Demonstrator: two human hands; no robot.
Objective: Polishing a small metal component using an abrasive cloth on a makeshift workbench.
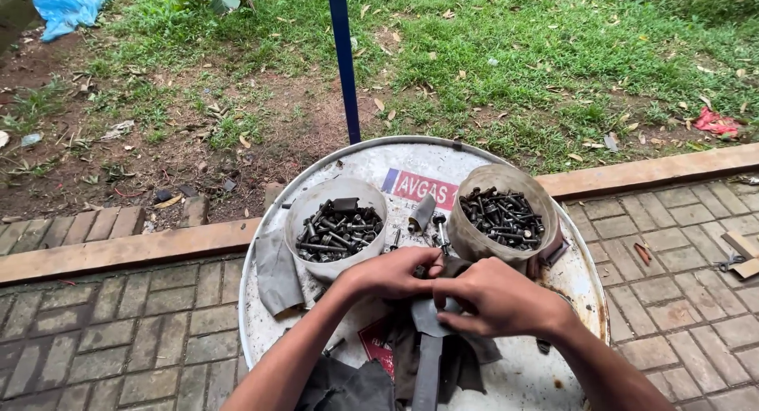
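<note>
Left tub of bolts sits on drum top, left hand closed on small hidden part, right hand pinching grey rag over flat metal bar at front centre, right tub near edge, loose bolts could roll off if bumped.

The white round drum top bears a red-and-blue label, the two tubs are cloudy off-white and full of dark grey bolts, the rags are grey, the pole blue, the paving grey-brown brick, and the grass green.
</note>
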